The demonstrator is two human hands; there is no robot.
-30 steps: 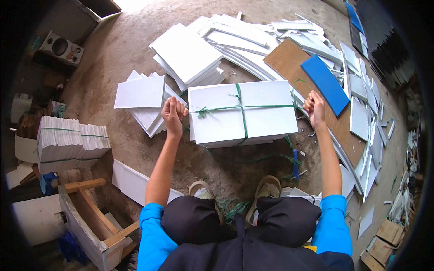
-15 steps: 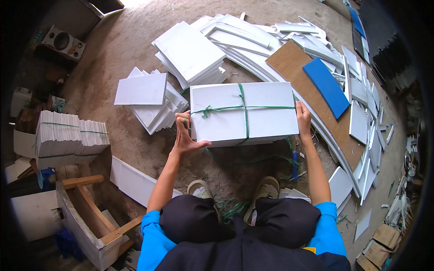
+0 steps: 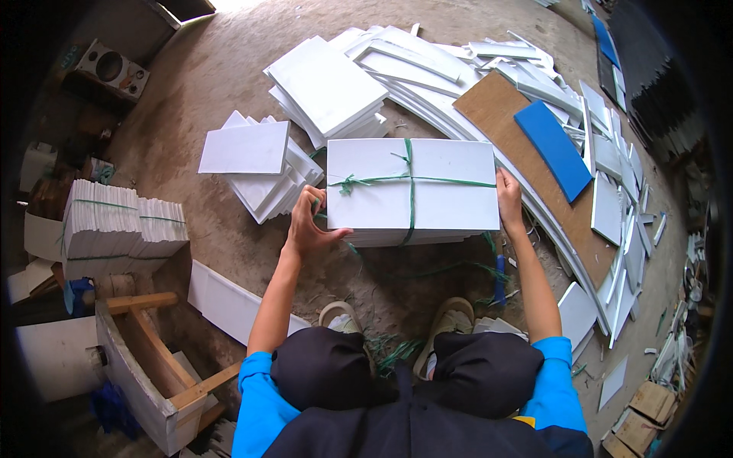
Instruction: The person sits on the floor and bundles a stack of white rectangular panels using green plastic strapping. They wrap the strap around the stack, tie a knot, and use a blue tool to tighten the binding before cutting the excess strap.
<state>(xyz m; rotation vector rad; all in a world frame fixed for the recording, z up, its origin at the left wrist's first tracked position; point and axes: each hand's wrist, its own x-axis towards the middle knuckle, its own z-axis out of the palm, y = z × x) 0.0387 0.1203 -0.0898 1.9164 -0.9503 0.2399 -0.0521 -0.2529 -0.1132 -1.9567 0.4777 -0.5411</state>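
A bundle of white rectangular boards (image 3: 450, 208), tied crosswise with green string (image 3: 411, 200), is between my two hands in front of my knees. My left hand (image 3: 307, 223) grips its left end, thumb along the near edge and other fingers bent at the side. At the right end, my right hand (image 3: 510, 201) presses its fingers against the short side. A knot with loose ends shows on the left part of the top board. The underside of the bundle is hidden.
Stacked white boards (image 3: 328, 88) lie beyond the bundle, with a smaller stack (image 3: 244, 149) to their left. At right are a brown board (image 3: 504, 114), a blue panel (image 3: 553, 149) and white offcuts. Tied bundles (image 3: 114, 229) and a wooden frame (image 3: 137, 366) stand left. A blue-handled tool (image 3: 500, 281) lies near my right foot.
The view has shifted slightly, and the bundle shows a little more of its near side. Both hands keep their places at its ends.
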